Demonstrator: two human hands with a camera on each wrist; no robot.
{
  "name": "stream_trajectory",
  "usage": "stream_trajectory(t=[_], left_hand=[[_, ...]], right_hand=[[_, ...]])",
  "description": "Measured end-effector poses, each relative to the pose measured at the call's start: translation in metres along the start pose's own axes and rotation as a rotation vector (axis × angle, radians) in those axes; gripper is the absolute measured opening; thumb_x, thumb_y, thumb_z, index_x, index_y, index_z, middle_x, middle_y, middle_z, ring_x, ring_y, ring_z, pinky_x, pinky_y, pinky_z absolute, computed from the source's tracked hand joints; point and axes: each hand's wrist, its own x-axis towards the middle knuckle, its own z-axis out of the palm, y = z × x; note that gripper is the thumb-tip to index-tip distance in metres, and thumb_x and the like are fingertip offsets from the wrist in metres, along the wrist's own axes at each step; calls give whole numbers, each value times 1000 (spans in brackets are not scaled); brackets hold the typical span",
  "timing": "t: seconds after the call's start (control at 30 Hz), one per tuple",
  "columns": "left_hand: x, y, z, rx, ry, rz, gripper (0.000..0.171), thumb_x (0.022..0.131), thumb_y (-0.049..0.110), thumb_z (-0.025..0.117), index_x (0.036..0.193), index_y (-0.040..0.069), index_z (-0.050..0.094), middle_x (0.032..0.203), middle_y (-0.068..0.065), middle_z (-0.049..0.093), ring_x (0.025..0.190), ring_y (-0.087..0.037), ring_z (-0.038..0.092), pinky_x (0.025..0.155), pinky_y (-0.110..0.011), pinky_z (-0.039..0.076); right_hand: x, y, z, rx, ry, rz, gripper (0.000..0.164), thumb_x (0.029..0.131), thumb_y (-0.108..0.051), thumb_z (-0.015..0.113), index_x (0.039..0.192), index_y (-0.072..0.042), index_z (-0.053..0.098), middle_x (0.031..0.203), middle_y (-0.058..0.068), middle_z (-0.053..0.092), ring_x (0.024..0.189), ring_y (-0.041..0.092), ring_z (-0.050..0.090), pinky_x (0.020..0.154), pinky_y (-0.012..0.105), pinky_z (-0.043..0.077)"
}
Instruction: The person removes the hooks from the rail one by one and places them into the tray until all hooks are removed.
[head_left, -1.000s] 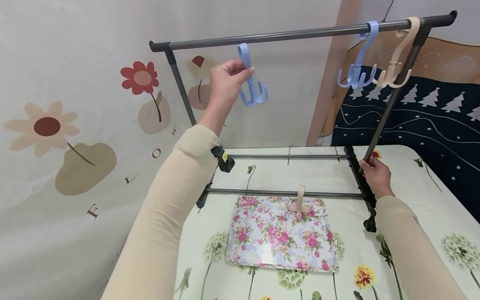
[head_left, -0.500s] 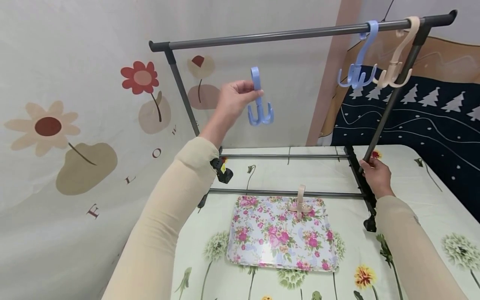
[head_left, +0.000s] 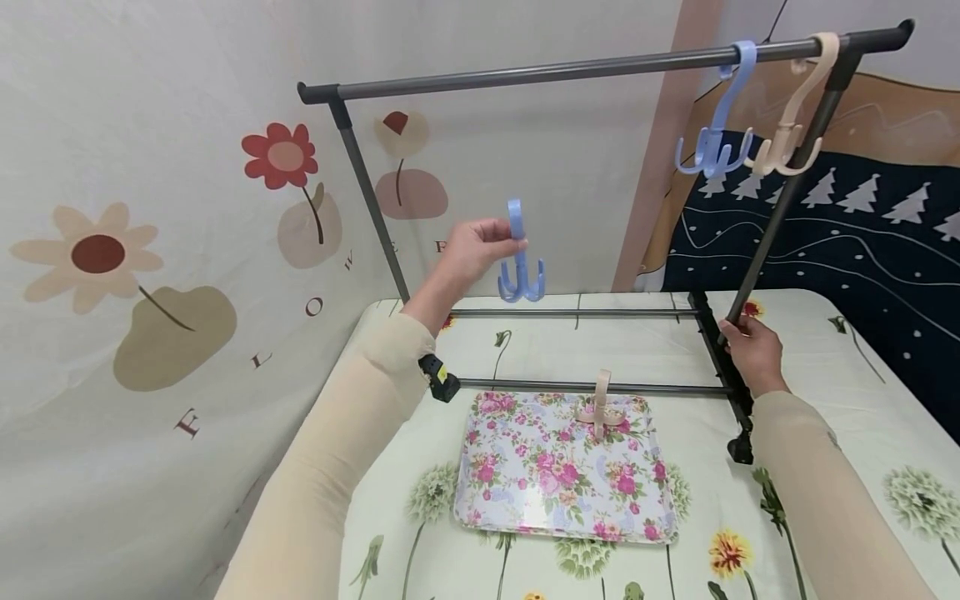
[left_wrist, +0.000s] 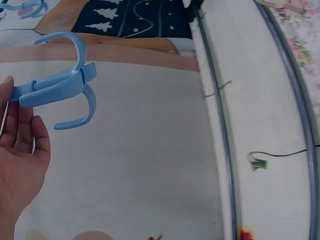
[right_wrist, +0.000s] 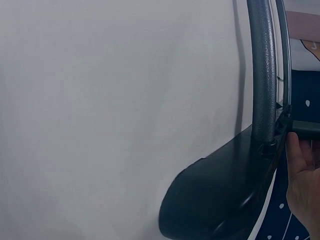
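My left hand (head_left: pixel 476 254) pinches a blue multi-prong hook (head_left: pixel 521 262) by its stem, below the top bar of a dark metal rack (head_left: pixel 525 77). In the left wrist view the prongs of the blue hook (left_wrist: pixel 60 87) point away from the fingers. My right hand (head_left: pixel 753 354) grips the rack's right upright (head_left: pixel 772 217) near its foot; the right wrist view shows that hand (right_wrist: pixel 305 182) at the edge, beside the black base (right_wrist: pixel 215 195). A second blue hook (head_left: pixel 712 150) and a beige hook (head_left: pixel 780 150) hang at the bar's right end.
A floral tray (head_left: pixel 555 475) lies on the flower-printed sheet (head_left: pixel 420 567), with a beige hook (head_left: pixel 601 408) on its upper right. Two lower bars (head_left: pixel 540 385) join the rack's feet. A printed curtain (head_left: pixel 187 125) stands left and behind; dark tree-patterned fabric (head_left: pixel 847 258) is at right.
My left hand has come down from near the top bar, carrying the blue hook lower and slightly right. My right hand has stayed on the upright.
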Motion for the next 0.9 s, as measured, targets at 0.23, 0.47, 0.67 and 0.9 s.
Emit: stream_trajectory(t=[0.23,0.47,0.67,0.9], left_hand=[[-15,-31,6,-19,-37,-49,12,89,14,77,97,5,74,92,-4,72,99,-25,64,99,-42,43],[-26,-59,16,-49,-62,-81,10,88,10,76,96,3,74,89,-4,72,90,-20,65,95,-43,48],[-36,-78,22,-64,-85,-108,10,89,7,75,96,1,73,88,-3,71,89,-20,65,99,-50,46],[-49,-96,31,-29,-99,-146,13,89,12,75,99,3,74,92,-4,72,94,-29,64,88,-42,49]], right_hand=[[0,0,1,8,12,-4,49,106,-36,45,135,3,53,135,22,54,99,19,58,98,43,49],[0,0,1,5,-1,10,51,106,-38,44,136,3,52,137,23,53,110,31,59,99,45,48],[2,1,0,-3,-8,5,55,105,-40,44,138,3,51,138,24,52,110,32,58,99,47,48],[2,2,1,-8,-2,5,53,105,-40,44,136,2,53,137,22,54,108,29,59,99,45,49]])
